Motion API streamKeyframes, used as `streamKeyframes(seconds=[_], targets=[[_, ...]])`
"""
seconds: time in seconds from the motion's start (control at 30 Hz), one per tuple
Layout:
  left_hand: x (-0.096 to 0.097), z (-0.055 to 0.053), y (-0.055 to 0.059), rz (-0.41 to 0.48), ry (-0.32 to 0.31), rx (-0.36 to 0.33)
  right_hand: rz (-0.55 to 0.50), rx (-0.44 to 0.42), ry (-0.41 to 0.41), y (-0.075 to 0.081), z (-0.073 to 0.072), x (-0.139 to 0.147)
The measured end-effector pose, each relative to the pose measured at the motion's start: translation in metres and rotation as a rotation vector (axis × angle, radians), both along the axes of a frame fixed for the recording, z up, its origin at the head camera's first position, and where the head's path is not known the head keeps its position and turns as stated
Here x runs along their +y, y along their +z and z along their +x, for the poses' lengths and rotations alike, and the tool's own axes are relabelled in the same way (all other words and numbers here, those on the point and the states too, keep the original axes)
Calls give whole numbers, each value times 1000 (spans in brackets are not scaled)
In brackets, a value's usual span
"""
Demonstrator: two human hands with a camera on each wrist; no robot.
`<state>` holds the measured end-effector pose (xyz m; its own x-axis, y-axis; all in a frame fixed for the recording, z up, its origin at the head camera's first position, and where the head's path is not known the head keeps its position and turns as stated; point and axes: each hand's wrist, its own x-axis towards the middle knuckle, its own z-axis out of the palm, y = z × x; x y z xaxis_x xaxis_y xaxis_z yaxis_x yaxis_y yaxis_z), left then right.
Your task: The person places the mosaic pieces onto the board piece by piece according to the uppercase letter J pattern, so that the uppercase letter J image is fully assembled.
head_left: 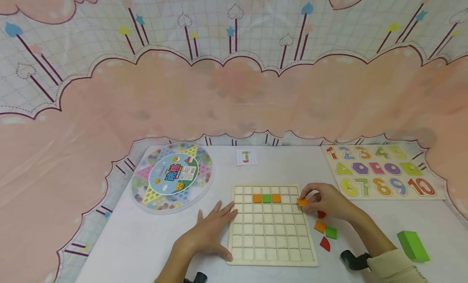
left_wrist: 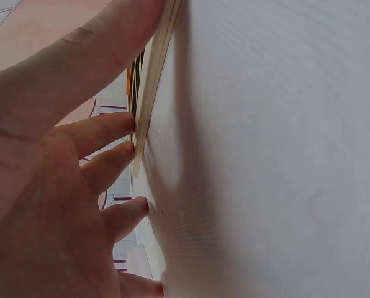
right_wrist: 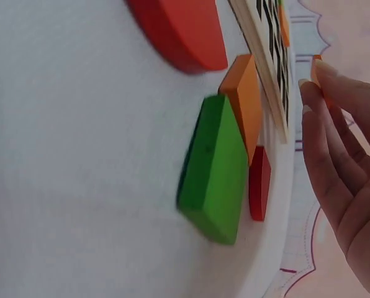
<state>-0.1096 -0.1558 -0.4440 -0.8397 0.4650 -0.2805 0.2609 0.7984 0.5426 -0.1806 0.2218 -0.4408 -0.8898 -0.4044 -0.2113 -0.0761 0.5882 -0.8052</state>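
Note:
On the table lies a wooden grid board point(head_left: 272, 230) with an orange, a green point(head_left: 267, 198) and another orange square tile side by side in its second row. My left hand point(head_left: 206, 236) is spread along the board's left edge, thumb near the front corner and fingertips touching the rim. Between thumb and fingers, my right hand point(head_left: 330, 201) pinches an orange square tile point(head_left: 302, 202) over the board's right edge. Below that hand are loose pieces: an orange tile point(head_left: 319, 226), a green tile point(right_wrist: 216, 174) and two red quarter-round pieces point(head_left: 325, 244), one partly hidden by the hand.
Behind the board lies a small card point(head_left: 246, 157) with a coloured J-shaped pattern on a grid. A round marble game box point(head_left: 172, 199) sits at the left. Far right are a number-and-shape puzzle board point(head_left: 395, 172) and a green block point(head_left: 413, 246). A patterned cloth hangs behind.

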Motion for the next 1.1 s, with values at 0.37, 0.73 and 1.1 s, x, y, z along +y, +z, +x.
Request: streamKeyframes(seconds=[0.37,0.73,1.1], targets=[[-5,5,-1,4,9,1,-4,54,10,0,-2,-28],[-1,5,-4,-10,-18,21,13,96,-42,-3,1,-53],[-2,5,2,-30,-16,34,77,143,-12,-4,-6,-73]])
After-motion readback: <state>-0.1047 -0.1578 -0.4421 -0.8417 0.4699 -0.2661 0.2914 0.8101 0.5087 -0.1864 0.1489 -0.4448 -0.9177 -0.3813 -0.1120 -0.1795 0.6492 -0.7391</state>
